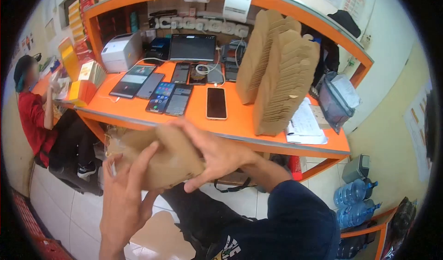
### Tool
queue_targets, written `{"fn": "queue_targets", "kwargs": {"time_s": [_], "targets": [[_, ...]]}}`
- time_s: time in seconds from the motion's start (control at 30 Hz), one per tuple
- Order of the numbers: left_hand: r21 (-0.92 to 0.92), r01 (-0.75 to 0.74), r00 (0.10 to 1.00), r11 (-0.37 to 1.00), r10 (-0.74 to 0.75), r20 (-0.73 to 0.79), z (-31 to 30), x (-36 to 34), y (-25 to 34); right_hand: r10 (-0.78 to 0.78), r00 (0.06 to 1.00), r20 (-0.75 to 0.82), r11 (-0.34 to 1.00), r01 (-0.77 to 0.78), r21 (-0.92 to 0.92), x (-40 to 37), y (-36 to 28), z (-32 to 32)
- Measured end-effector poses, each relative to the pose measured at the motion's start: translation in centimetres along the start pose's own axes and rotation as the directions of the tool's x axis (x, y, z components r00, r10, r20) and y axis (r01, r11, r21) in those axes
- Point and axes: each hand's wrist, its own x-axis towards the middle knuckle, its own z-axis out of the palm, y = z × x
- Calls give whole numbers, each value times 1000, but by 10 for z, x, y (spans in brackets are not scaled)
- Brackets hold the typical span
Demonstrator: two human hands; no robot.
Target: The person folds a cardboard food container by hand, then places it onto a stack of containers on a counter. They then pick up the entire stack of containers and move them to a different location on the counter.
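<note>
A brown cardboard piece (173, 163), partly folded like a box, is held up between my two hands in front of the orange desk. My left hand (127, 195) grips its near left side, fingers bent over the face. On the right, my right hand (214, 154) wraps round the far edge, its thumb low at the near corner. Two tall stacks of nested brown cardboard pieces (288, 80) stand on the desk to the right. Another flat brown piece (164, 237) lies low, beneath my left forearm.
On the orange desk (198, 117) are several phones (217, 104), a tablet (133, 81), a white printer (121, 51) and papers (307, 123). A person in red (34, 114) sits at the left. Water bottles (353, 200) stand at the lower right.
</note>
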Motion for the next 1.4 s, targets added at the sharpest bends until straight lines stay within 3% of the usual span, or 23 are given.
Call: {"fn": "queue_targets", "kwargs": {"time_s": [0.03, 0.1, 0.13, 0.17, 0.27, 0.3, 0.33, 0.4, 0.43, 0.5, 0.53, 0.6, 0.63, 0.7, 0.83, 0.9, 1.03, 1.13, 1.2, 1.3, 1.4], "targets": [[112, -175, 974, 978, 188, -122, -4, 13, 12, -1, 1000, -2, 1000, 1, -18, -8, -23, -12], [292, -435, 808, 852, 513, -291, -18, 41, 28, -288, 934, -211, 840, 141, -524, -26, -66, -42], [356, -528, 689, 771, 634, -351, -30, 56, 35, -383, 880, -279, 738, 111, -665, -34, -82, -60], [387, -521, 636, 761, 648, -419, -42, 68, 45, -415, 823, -388, 697, 14, -717, -48, -97, -86], [357, -512, 510, 781, 611, -605, -58, 104, 61, -329, 596, -733, 721, -342, -602, -92, -126, -180], [321, -594, 399, 738, 617, -678, -50, 122, 62, -223, 553, -802, 745, -435, -507, -102, -132, -218], [276, -652, 364, 706, 611, -702, -43, 139, 57, -169, 559, -812, 761, -449, -468, -108, -136, -248], [138, -677, 444, 723, 551, -707, -28, 164, 62, -242, 696, -676, 810, -239, -536, -109, -137, -287], [149, -678, 427, 720, 551, -717, -20, 174, 64, -259, 699, -667, 801, -231, -552, -110, -130, -299], [-22, -638, 594, 769, 475, -649, -6, 193, 71, -303, 733, -609, 785, -170, -595, -115, -114, -317], [-14, -643, 582, 766, 477, -659, 1, 203, 74, -315, 734, -601, 777, -164, -607, -118, -108, -319], [-119, -615, 683, 779, 451, -574, 14, 224, 78, -275, 803, -528, 839, -68, -540, -121, -98, -320], [-139, -604, 703, 785, 442, -557, 22, 233, 80, -278, 804, -526, 838, -65, -542, -121, -97, -322], [-177, -600, 734, 780, 449, -509, 33, 251, 85, -145, 825, -546, 916, -97, -389, -122, -90, -322], [-361, -571, 813, 738, 447, -372, 40, 279, 104, -19, 858, -513, 887, -222, -405, -115, -98, -317], [-402, -574, 816, 714, 453, -360, 47, 293, 113, 128, 877, -462, 863, -328, -384, -110, -105, -314], [-571, -517, 853, 638, 444, -275, 57, 313, 127, 156, 908, -389, 847, -325, -421, -126, -98, -330], [-647, -509, 855, 568, 418, -306, 69, 326, 136, 159, 928, -337, 781, -327, -532, -125, -107, -323], [-673, -507, 853, 539, 428, -300, 71, 328, 137, -60, 821, -568, 966, -95, -240, -115, -112, -295], [-671, -529, 838, 520, 443, -318, 84, 328, 137, 33, 862, -506, 897, -249, -366, -115, -111, -282], [-680, -552, 824, 483, 440, -356, 103, 331, 134, 122, 850, -512, 882, -329, -336, -126, -96, -289]]}}
